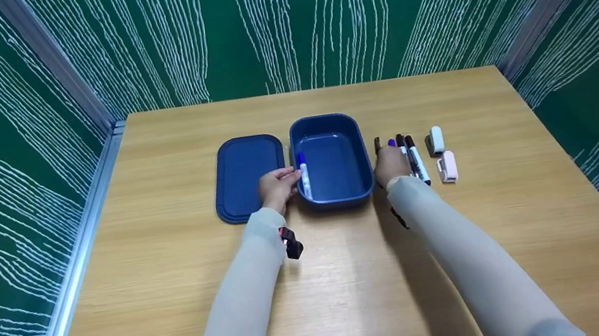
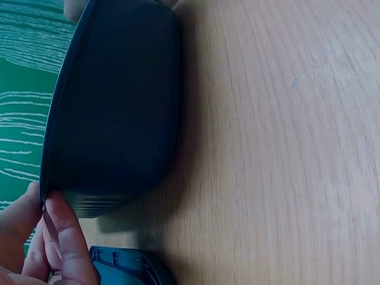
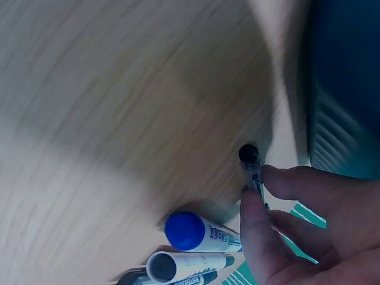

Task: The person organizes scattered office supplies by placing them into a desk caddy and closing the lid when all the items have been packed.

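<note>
An uncovered dark blue box (image 1: 344,165) stands near the middle of the table, with a blue-capped white marker (image 1: 305,177) lying inside along its left wall. My left hand (image 1: 277,189) pinches the box's left rim between thumb and fingers; the left wrist view shows the box's dark outer wall (image 2: 113,107). On the other side of the box, my right hand (image 1: 392,165) pinches a slim dark pen (image 3: 252,169) between thumb and index finger, close over the table. Next to that hand lie a marker with a blue end (image 3: 185,231) and black-capped markers (image 1: 418,161), partly hidden by the hand.
The box's dark blue lid (image 1: 245,175) lies flat on the wooden table (image 1: 317,304) to the left, partly behind my left hand. Right of the markers sit a small white object (image 1: 436,139) and a small pink one (image 1: 448,166). Green patterned panels (image 1: 224,39) enclose the table.
</note>
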Motion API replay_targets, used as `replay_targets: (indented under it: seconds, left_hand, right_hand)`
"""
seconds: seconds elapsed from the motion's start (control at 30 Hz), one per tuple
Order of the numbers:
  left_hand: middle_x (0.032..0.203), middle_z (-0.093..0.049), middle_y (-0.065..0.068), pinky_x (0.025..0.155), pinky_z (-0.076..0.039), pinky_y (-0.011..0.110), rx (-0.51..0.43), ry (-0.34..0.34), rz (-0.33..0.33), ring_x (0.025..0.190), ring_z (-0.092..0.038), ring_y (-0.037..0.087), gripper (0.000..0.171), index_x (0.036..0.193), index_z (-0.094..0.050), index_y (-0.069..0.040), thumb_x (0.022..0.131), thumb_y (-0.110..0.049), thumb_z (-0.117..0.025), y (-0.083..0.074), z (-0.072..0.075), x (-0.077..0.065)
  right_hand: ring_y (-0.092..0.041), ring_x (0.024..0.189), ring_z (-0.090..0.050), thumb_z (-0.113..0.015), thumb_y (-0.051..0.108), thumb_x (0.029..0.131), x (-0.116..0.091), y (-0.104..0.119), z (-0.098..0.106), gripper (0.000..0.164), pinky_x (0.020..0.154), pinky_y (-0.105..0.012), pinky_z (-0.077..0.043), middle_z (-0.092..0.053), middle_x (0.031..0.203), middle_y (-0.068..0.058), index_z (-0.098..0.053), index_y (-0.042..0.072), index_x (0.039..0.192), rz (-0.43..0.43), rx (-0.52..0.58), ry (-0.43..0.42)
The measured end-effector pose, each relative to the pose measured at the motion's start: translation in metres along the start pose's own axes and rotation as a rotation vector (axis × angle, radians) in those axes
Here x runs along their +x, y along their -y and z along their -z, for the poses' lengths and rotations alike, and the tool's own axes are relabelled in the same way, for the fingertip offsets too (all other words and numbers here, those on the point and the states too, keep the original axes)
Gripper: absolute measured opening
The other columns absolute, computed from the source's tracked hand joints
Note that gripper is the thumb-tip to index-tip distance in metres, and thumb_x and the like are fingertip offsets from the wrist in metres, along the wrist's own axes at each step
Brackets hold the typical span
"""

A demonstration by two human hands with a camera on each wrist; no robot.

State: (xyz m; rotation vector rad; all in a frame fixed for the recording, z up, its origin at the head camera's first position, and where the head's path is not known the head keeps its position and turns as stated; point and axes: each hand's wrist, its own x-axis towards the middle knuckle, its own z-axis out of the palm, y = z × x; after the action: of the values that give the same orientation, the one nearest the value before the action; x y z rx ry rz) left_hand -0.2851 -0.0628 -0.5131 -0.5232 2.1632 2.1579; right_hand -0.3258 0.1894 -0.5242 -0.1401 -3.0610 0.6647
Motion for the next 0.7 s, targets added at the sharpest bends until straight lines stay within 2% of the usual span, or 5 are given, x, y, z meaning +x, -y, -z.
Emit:
replay_targets:
  seconds: [0.23, 0.4, 0.6, 0.7]
  left_hand:
    - [0.107, -0.073, 0.016, 0.059, -0.054, 0.019, -0.021, 0.003, 0.007, 0.075, -0.064, 0.010, 0.026, 0.112, -0.071, 0.005, 0.087, -0.003, -0.073, 0.0001, -0.0011, 0.0006]
    - [0.105, -0.074, 0.016, 0.056, -0.052, 0.018, -0.025, 0.002, 0.012, 0.071, -0.063, 0.011, 0.026, 0.112, -0.071, 0.004, 0.087, -0.004, -0.074, -0.0003, -0.0014, -0.0004]
    - [0.107, -0.073, 0.015, 0.055, -0.051, 0.017, -0.025, 0.004, 0.028, 0.076, -0.065, 0.015, 0.027, 0.114, -0.071, 0.004, 0.088, -0.004, -0.073, -0.0022, -0.0007, -0.0023]
    - [0.108, -0.073, 0.015, 0.056, -0.052, 0.018, -0.023, 0.004, 0.033, 0.069, -0.062, 0.012, 0.028, 0.114, -0.070, 0.004, 0.088, -0.005, -0.073, -0.0020, -0.0003, -0.0017]
  right_hand:
    - [-0.043, 0.095, -0.067, -0.044, -0.009, 0.091, 0.0016, 0.0005, -0.0017, 0.026, 0.080, -0.054, -0.056, -0.069, 0.102, -0.030, -0.069, -0.010, 0.094, -0.041, 0.005, 0.043]
    - [-0.040, 0.093, -0.068, -0.044, -0.008, 0.092, 0.0027, -0.0004, -0.0026, 0.026, 0.080, -0.052, -0.056, -0.070, 0.100, -0.027, -0.070, -0.008, 0.090, -0.046, 0.007, 0.059]
    - [-0.034, 0.087, -0.068, -0.045, -0.007, 0.092, 0.0020, -0.0007, -0.0025, 0.024, 0.075, -0.049, -0.057, -0.071, 0.094, -0.023, -0.067, -0.004, 0.084, -0.078, 0.035, 0.084]
    - [-0.030, 0.082, -0.066, -0.045, -0.006, 0.092, 0.0015, -0.0004, -0.0020, 0.024, 0.072, -0.047, -0.056, -0.070, 0.090, -0.020, -0.065, -0.002, 0.080, -0.087, 0.057, 0.083]
